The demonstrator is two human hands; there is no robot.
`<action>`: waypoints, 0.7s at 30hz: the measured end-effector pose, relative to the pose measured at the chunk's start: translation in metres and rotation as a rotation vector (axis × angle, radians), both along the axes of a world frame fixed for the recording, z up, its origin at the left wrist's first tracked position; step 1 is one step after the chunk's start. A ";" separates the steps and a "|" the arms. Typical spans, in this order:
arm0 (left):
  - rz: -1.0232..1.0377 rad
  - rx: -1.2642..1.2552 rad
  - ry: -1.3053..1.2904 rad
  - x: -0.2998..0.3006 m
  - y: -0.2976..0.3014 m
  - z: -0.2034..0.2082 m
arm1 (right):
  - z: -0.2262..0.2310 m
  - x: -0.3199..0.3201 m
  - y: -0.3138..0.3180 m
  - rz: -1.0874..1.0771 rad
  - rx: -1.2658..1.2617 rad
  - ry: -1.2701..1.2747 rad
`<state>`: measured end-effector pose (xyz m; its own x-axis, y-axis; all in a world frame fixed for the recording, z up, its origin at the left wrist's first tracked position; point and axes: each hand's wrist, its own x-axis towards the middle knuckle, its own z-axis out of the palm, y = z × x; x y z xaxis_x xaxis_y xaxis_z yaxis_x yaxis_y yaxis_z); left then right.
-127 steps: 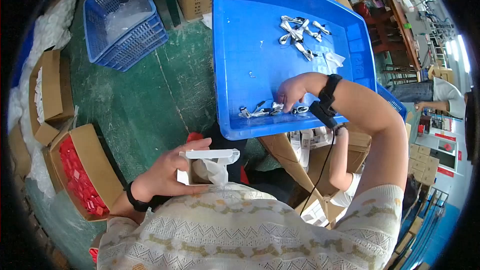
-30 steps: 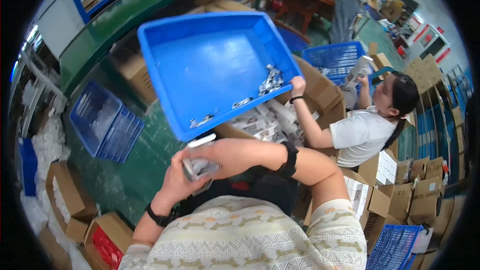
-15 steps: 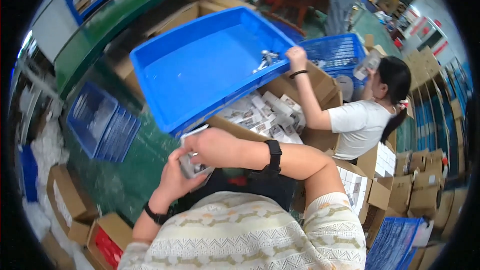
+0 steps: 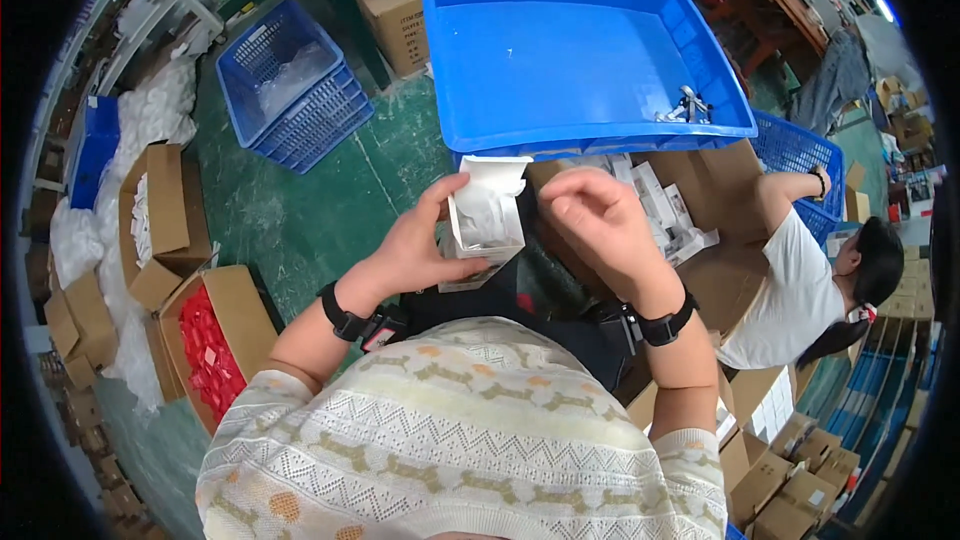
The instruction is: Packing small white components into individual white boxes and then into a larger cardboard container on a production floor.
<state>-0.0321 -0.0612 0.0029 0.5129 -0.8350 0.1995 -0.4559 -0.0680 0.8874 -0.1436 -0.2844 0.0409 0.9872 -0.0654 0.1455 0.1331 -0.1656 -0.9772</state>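
In my left hand (image 4: 415, 245) is a small white carton (image 4: 487, 210) with its top flap raised. Clear plastic packing shows inside it. The fingers and thumb of that hand clasp its sides. To the right of the carton hovers my right hand (image 4: 605, 225), apart from it, with loosely bent fingers and nothing visible in them. Just beyond the carton is a large blue tray (image 4: 590, 125), holding a few shiny metal parts (image 4: 688, 107) in its right corner. Under the tray, a big cardboard box (image 4: 715, 165) contains several small white cartons (image 4: 655, 202).
A co-worker (image 4: 790, 290) at the right reaches toward a blue basket (image 4: 805, 145). Stacked blue baskets (image 4: 295, 85) stand on the green floor to the left. Nearer are cardboard boxes, one with red packets (image 4: 210, 355). More cartons (image 4: 775, 405) sit at the lower right.
My right hand has come off the carton to its right, and the carton's flap now stands up. The view has turned right. The co-worker's hand has left the tray's rim.
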 end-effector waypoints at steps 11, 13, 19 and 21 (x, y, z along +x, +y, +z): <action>-0.172 0.051 -0.242 0.014 0.004 -0.004 | -0.058 0.018 0.039 -0.009 0.463 0.289; -0.174 0.063 -0.240 0.014 0.004 -0.004 | -0.054 0.019 0.043 0.006 0.475 0.228; -0.066 -0.143 -0.237 0.014 -0.003 -0.010 | -0.042 0.019 0.031 0.058 0.240 -0.031; -0.043 -0.186 -0.215 0.012 -0.003 -0.013 | -0.039 0.017 0.027 0.133 0.201 -0.062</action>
